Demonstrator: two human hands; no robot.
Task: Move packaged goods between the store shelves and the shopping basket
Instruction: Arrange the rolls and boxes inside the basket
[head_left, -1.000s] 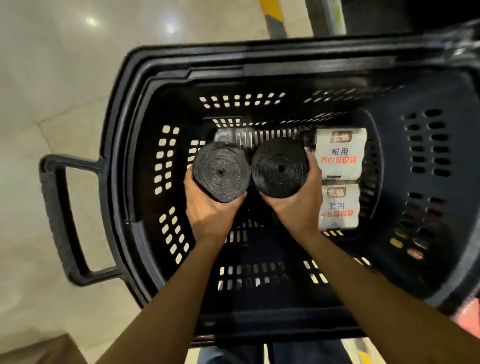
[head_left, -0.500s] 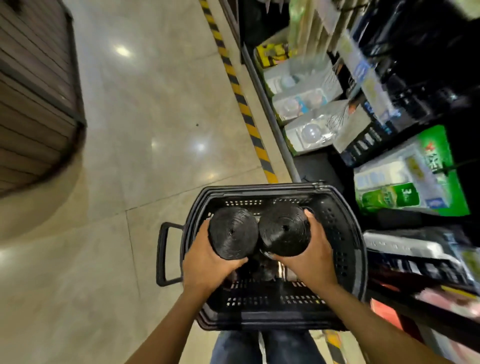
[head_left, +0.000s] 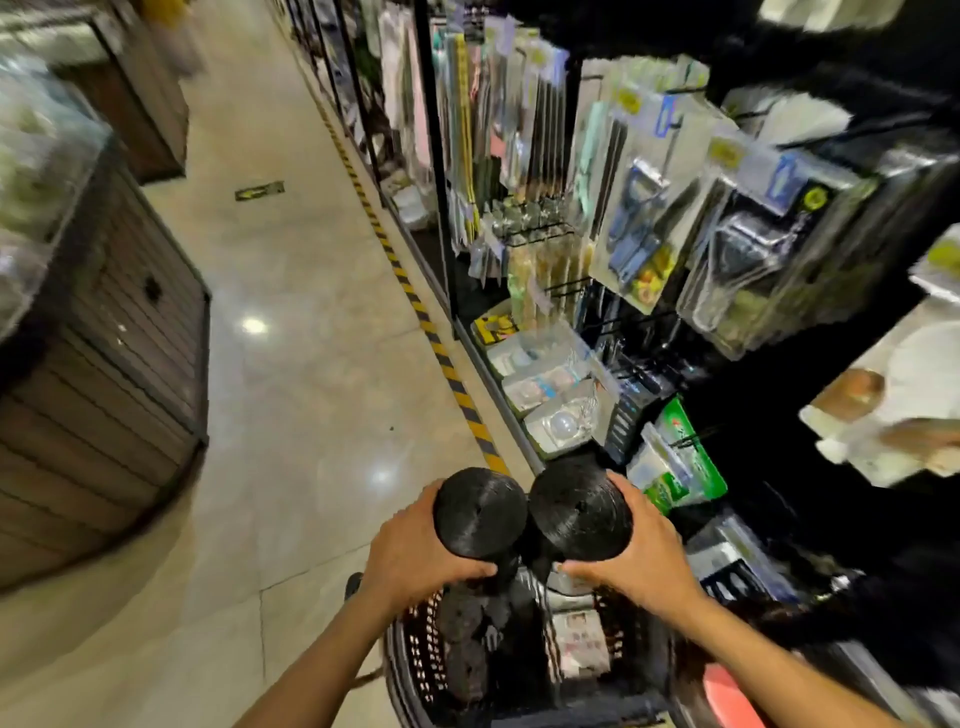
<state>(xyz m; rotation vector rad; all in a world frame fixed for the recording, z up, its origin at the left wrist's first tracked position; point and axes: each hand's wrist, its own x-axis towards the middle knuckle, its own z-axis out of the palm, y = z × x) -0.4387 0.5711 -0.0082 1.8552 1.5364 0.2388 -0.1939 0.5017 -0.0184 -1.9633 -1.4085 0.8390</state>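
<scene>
Left hand (head_left: 415, 545) clenched round left roll (head_left: 480, 512), right hand (head_left: 641, 553) round right roll (head_left: 579, 512). Both black rolls are end-on to the camera, touching side by side, held up above the basket (head_left: 413, 654). Fingers (head_left: 631, 499) wrap the outer sides, thumbs underneath. White-labelled pack (head_left: 576, 644) lies in the basket. Shelves (head_left: 623, 234) on the right, blurred.

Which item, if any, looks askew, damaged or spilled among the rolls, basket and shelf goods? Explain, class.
Nothing stands out. The left hand holds the left roll and the right hand the right roll, side by side above the basket. The shelf packs hang in rows; blur hides fine detail.
</scene>
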